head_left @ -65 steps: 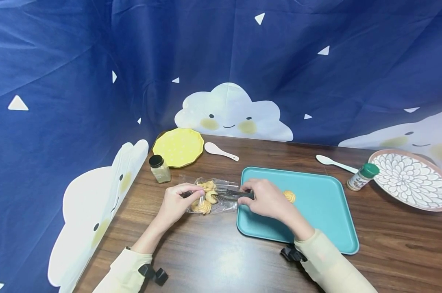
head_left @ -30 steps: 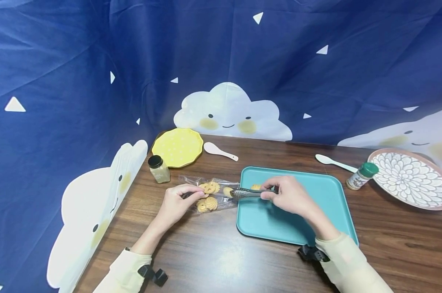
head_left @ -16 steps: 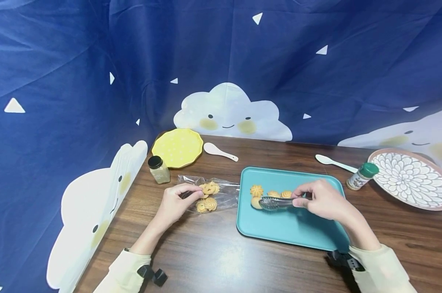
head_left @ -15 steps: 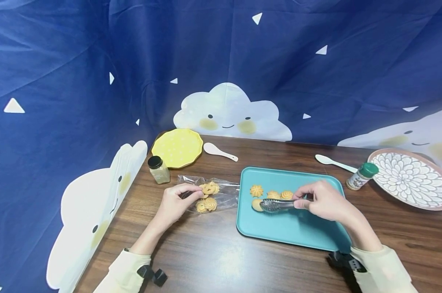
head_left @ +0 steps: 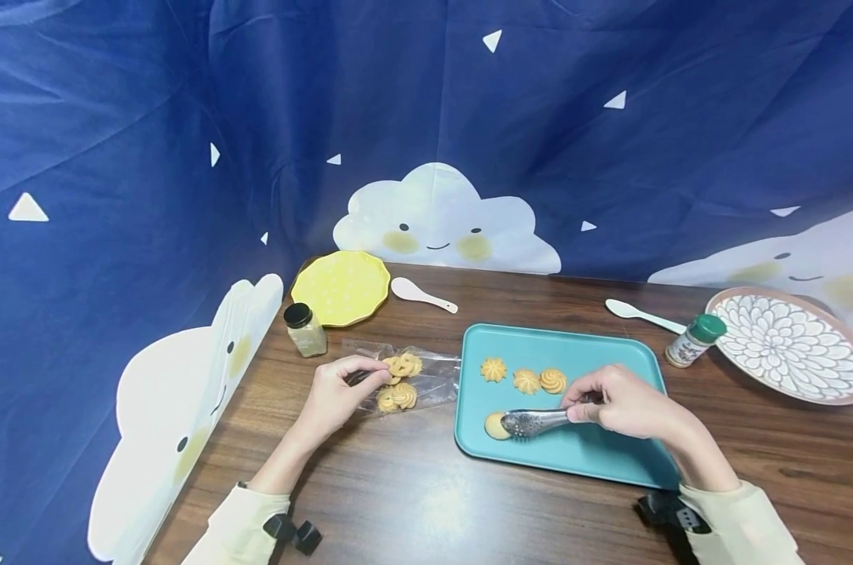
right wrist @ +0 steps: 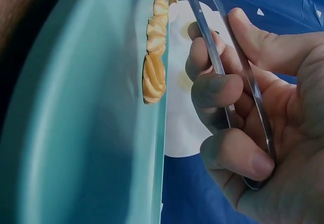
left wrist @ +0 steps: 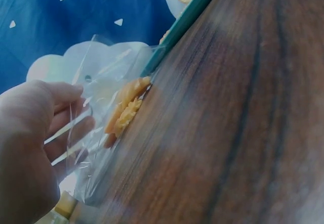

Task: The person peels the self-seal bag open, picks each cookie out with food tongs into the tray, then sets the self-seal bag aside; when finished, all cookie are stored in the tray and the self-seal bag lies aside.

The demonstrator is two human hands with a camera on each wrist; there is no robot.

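In the head view my right hand [head_left: 620, 404] grips metal tongs [head_left: 535, 421], whose tips meet a plain round cookie [head_left: 495, 426] low over the front left of the teal tray [head_left: 596, 463]. Three swirled cookies [head_left: 526, 381] lie in a row behind it. The right wrist view has the tongs' two arms [right wrist: 208, 37] running between thumb and fingers. My left hand [head_left: 341, 392] pinches the edge of a clear plastic bag [head_left: 436, 388] left of the tray. Several piped cookies [left wrist: 124, 113] are inside that bag, partly behind the fingers in the head view.
Behind the bag stand a black-lidded jar [head_left: 305, 329], a yellow plate [head_left: 341, 289] and a white spoon [head_left: 422, 295]. Right of the tray are a pale spoon [head_left: 645, 315], a green-capped shaker [head_left: 694, 340] and a patterned plate [head_left: 786, 345]. A blue curtain [head_left: 369, 78] hangs along the table's back.
The right hand has carried the plain cookie in the tongs from the bag rightward onto the tray, then toward its front. The left hand stays at the bag.
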